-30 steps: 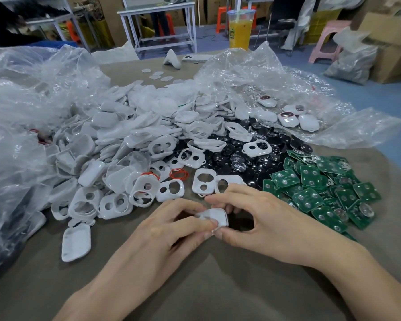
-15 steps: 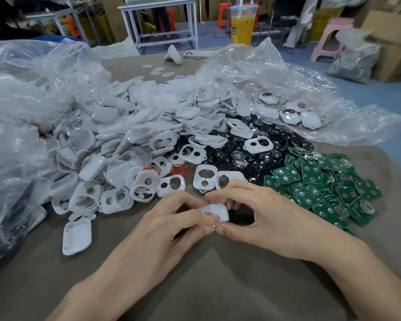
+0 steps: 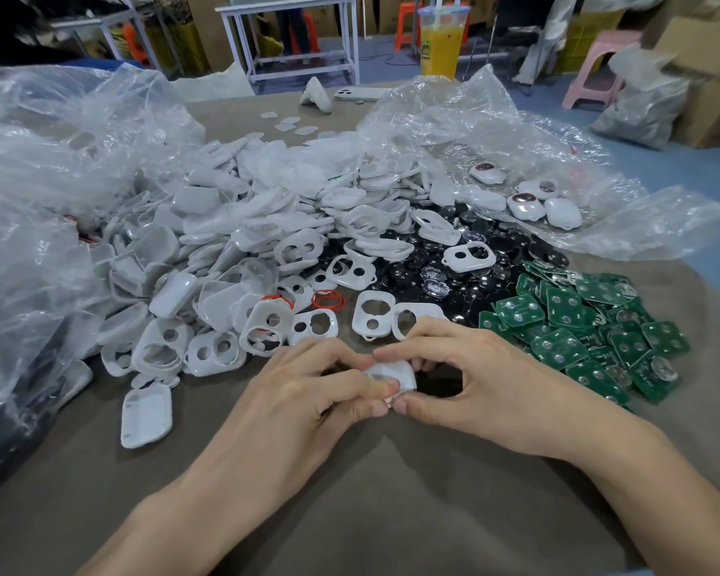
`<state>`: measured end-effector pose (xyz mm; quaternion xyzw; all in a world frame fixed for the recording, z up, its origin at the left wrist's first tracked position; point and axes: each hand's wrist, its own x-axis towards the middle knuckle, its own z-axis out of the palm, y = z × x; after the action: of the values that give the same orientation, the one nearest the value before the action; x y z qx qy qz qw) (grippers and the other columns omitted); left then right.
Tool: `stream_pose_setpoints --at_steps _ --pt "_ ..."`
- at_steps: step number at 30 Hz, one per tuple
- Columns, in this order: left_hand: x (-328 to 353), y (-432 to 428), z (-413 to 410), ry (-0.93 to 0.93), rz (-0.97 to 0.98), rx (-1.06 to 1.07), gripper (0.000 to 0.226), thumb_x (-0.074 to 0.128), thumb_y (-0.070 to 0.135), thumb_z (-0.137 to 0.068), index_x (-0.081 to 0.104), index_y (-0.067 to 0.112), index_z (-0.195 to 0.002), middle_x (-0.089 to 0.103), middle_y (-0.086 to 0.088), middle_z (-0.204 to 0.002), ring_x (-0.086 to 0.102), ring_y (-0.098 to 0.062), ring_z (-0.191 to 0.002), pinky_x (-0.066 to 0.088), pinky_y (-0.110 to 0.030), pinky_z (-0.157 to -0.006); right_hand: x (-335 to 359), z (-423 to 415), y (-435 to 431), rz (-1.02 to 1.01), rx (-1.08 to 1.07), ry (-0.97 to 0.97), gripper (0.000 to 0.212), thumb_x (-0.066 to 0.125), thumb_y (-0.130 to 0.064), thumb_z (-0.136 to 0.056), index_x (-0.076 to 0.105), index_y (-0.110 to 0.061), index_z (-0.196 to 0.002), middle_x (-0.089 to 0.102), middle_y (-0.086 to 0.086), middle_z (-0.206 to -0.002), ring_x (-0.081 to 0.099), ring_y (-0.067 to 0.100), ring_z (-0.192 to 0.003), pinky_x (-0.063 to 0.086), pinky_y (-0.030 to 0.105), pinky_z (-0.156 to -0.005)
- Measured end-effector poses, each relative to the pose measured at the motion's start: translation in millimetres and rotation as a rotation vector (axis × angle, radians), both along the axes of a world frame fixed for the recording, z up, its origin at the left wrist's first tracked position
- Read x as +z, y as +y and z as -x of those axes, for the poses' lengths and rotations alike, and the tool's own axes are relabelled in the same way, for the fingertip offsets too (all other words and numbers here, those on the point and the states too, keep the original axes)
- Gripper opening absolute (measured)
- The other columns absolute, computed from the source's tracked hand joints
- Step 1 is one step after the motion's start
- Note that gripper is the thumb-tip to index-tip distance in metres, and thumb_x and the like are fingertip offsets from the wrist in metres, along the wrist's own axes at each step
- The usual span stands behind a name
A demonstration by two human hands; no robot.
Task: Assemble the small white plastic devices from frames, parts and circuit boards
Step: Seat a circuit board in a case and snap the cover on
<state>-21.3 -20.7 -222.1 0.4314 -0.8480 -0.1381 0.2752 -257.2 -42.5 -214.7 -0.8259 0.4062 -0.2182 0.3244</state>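
Head view, with every place reckoned from the small white rounded plastic device (image 3: 395,374) at centre. Far to its left a crumpled clear plastic bag (image 3: 38,180) is seen. Nearer, at its lower left, a loose white rounded plastic shell (image 3: 146,417) lies flat on the grey-brown cloth table (image 3: 391,492). Above and left of it, a heap of white two-holed plastic frames (image 3: 233,251) is spread.

The device is pinched from its left by the left hand (image 3: 304,392) and from its right by the right hand (image 3: 487,380), with fingers curled over it; neither hand is nearer. It is held low over the cloth (its long axis is mostly covered and cannot be told).

Beyond it to the right lie black round discs (image 3: 495,259), then green square circuit boards (image 3: 599,326) near the right wrist. Open cloth is left only toward the person, which is judged room enough for pressing the parts together.
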Motion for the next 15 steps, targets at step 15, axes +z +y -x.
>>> stream_pose_setpoints --at_steps 15 --pt "-1.3 -0.2 0.6 0.079 -0.100 0.028 0.020 0.056 0.057 -0.091 0.064 0.047 -0.107 0.063 0.025 -0.110 0.057 -0.002 -0.112 0.044 -0.032 -0.095 -3.1 -2.1 1.1 0.067 -0.012 -0.001 0.044 0.064 -0.058 -0.086 0.055 -0.054 -0.129 0.059 -0.022 -0.114 0.061 0.005 -0.107 0.049 0.027 -0.089"
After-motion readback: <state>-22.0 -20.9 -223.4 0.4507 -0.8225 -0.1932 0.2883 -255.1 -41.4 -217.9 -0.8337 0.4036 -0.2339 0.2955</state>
